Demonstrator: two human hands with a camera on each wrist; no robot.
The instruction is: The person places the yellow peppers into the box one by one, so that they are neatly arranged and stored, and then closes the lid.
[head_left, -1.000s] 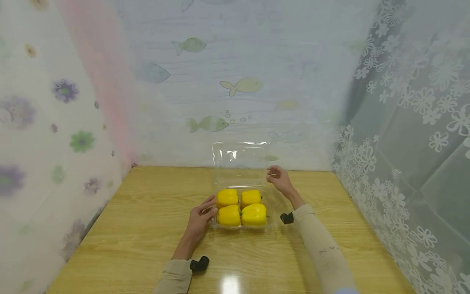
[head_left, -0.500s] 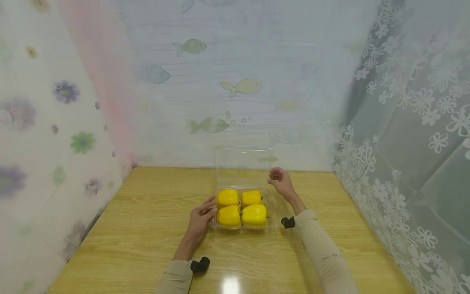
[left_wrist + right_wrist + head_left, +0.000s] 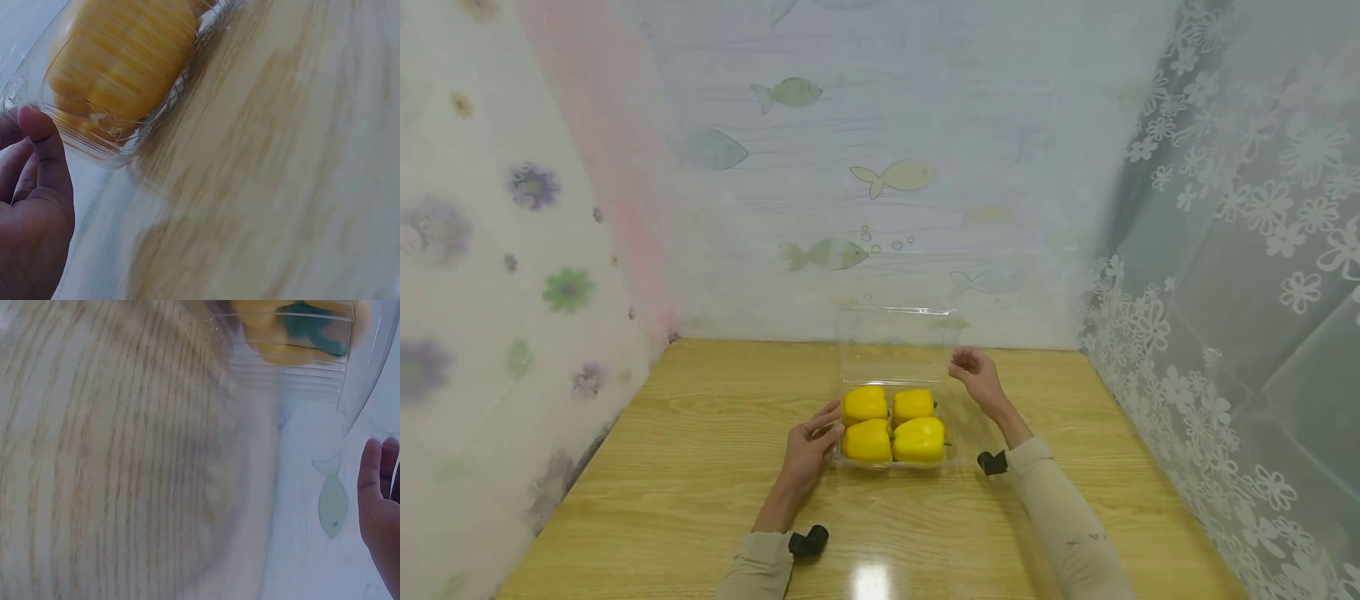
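Note:
Several yellow bell peppers (image 3: 919, 439) sit in two rows in a clear plastic clamshell container (image 3: 891, 465) on the table. Its see-through lid (image 3: 891, 342) stands raised at the back. My left hand (image 3: 807, 446) is at the container's left side; in the left wrist view the thumb (image 3: 39, 123) lies on the rim with other fingers behind it, pinching the edge. My right hand (image 3: 981, 382) is at the lid's right edge, fingers bent and tips together on it. In the right wrist view the fingertips (image 3: 373, 445) are beside the clear rim, whose contact is faint.
The wooden table (image 3: 700, 467) extends around the container on both sides and in front. Behind it hangs a pale curtain (image 3: 1037, 275) printed with fish. Flowered curtains (image 3: 565, 287) close in the left and right sides.
The lid's top edge has come lower, tilting toward me. My right hand has moved slightly down and to the right with it. My left hand, the container and the peppers stay put.

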